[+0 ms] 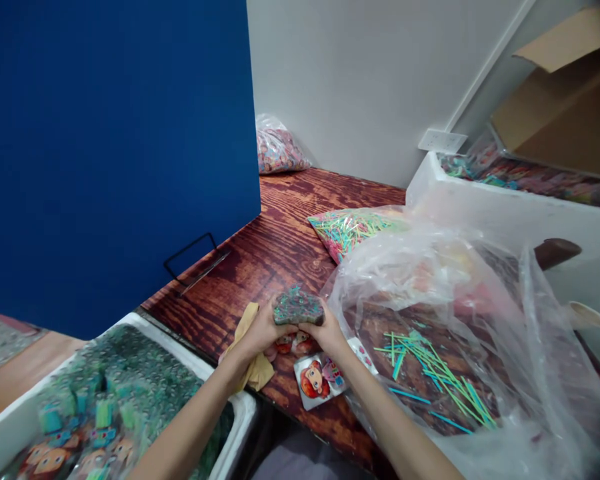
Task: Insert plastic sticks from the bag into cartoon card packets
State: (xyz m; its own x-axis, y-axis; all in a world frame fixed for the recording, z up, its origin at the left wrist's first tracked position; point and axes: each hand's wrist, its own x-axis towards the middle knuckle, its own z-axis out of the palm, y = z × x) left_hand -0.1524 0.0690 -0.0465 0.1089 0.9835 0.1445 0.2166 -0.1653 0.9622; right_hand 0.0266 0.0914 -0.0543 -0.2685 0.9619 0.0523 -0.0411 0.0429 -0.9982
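Both my hands grip one thick stack of small printed cards [299, 307], held edge-up just above the wooden table [280, 247]. My left hand [260, 330] wraps its left end and my right hand [324, 331] wraps its right end. Under the hands lie a few cartoon-face sticker packets [319, 381] and a yellow cloth [250, 347]. Loose green and blue thin sticks [433, 373] lie on clear plastic to the right of my right hand.
A white tub [130, 323] full of small packets stands at the lower left. A blue partition panel [115, 153] rises on the left. A large clear plastic bag [480, 313], a bag of coloured sticks [353, 230], a white bin [500, 207] and a cardboard box [560, 107] fill the right.
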